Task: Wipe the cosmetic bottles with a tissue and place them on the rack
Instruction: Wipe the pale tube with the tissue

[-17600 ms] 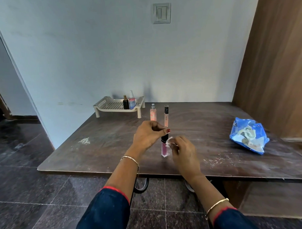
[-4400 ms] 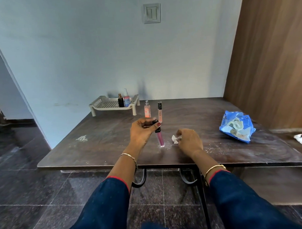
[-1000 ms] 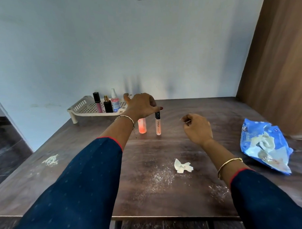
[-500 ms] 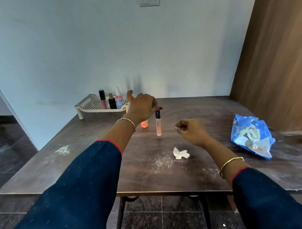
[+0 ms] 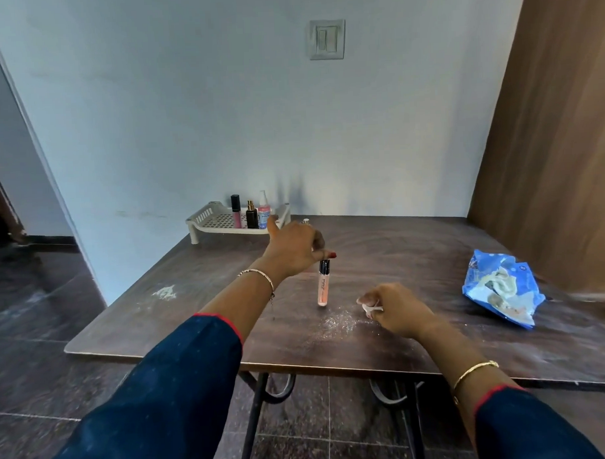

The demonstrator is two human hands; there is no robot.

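Rack (image 5: 204, 217): white and slotted, at the table's far left edge against the wall; a pink tube (image 5: 236, 211), a dark bottle (image 5: 251, 215) and a spray bottle (image 5: 264, 210) stand in it, leaving free floor on its left.
Left hand (image 5: 291, 248): fingers pinched on the black cap of the peach gloss tube (image 5: 323, 283), which hangs upright with its base at or just above the table (image 5: 397, 246).
Hidden bottle: only a small cap (image 5: 306, 221) shows behind the left hand; nothing more can be told.
Right hand (image 5: 396, 308): closed around the crumpled tissue (image 5: 368, 308), resting on the table just right of the tube.
Doing it well: probably keep the cap pinch firm, wrap the tissue round the barrel, stroke downward.
In the way: white powder (image 5: 338, 322) by the tube's base could re-soil it.
Far right: a blue tissue pack (image 5: 502, 287), well apart.
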